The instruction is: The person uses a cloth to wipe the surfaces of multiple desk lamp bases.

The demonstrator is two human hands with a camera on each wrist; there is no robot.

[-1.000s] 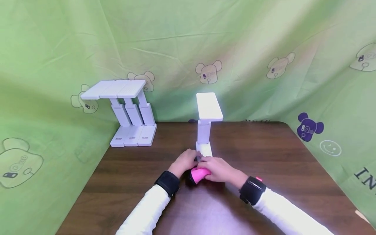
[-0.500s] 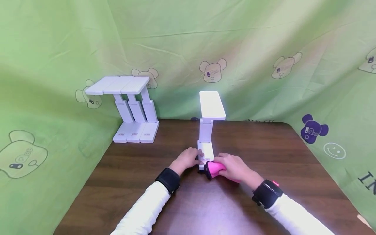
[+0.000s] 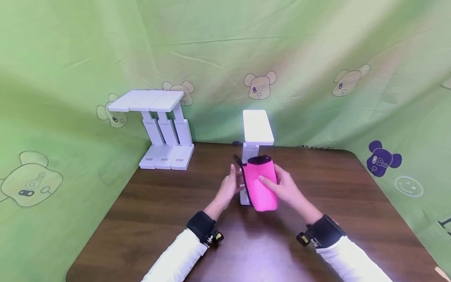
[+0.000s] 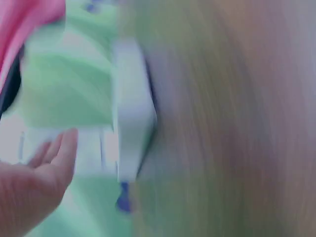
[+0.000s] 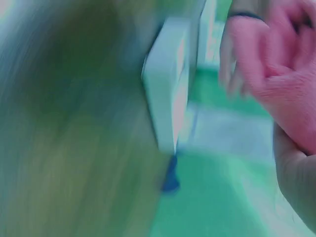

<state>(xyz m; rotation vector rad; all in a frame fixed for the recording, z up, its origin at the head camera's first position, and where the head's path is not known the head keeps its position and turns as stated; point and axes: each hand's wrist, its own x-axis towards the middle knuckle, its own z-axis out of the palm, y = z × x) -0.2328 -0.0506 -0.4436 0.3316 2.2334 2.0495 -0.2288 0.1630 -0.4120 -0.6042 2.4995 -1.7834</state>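
A soft pink pouch [image 3: 260, 188] with a black-trimmed mouth and a dark cord along its left side is raised over the table, mouth upward. My right hand [image 3: 288, 191] grips it from the right, thumb across its front. Left of the pouch, my left hand [image 3: 227, 190] is held up with straight fingers near the cord. The left wrist view shows those fingers apart from the pink cloth [image 4: 29, 19]. Behind the pouch stands a white folding desk lamp [image 3: 258, 127], its head lit; the pouch hides much of its stem and base.
Three matching white desk lamps [image 3: 183, 133] stand side by side at the back left of the brown wooden table [image 3: 148, 235]. A green curtain [image 3: 211, 51] printed with bear heads hangs behind and around the table. Both wrist views are blurred.
My right hand has lifted the pouch from low by the lamp's base and turned its mouth upward. My left hand has come off the lamp's base and straightened. The head view has shifted slightly.
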